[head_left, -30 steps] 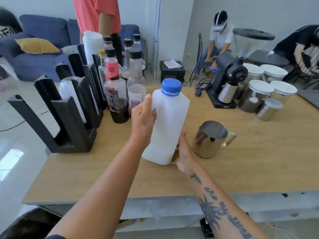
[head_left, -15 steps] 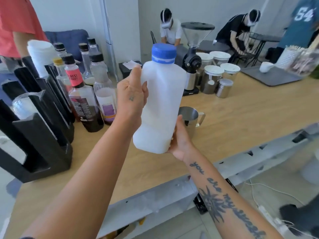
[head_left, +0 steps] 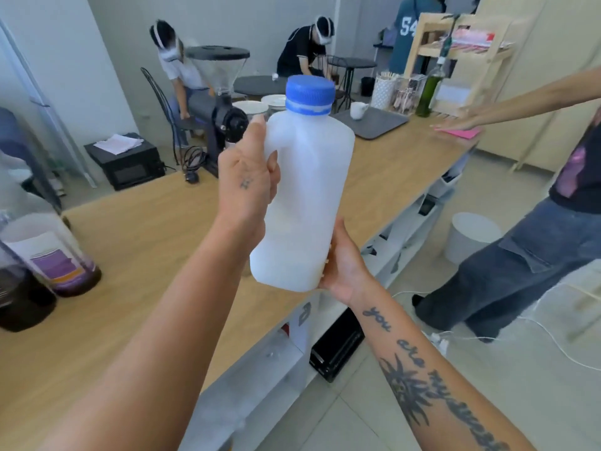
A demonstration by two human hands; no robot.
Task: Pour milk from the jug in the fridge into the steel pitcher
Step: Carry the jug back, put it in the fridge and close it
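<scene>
Head cam has the milk jug (head_left: 304, 196) up in the air, upright, over the near edge of the wooden tabletop (head_left: 146, 229). Left hand (head_left: 247, 187) is wrapped round the handle side, grip clamped on it, and the right hand (head_left: 344, 268) is cupping the bottom corner, so both are closed on the jug. Blue cap (head_left: 310, 95) is on tight by the look of it.

No steel pitcher in view at all right now, so I can't say where the pour would land.

What could go wrong, I reckon: the jug hangs partly past the tabletop edge with floor below, so a slip there means a drop and a mess. The syrup bottles (head_left: 48, 255) sit just off the left elbow, easy to knock. Another person (head_left: 553, 190) stands close on the right, and a bump could jog the jug.
</scene>
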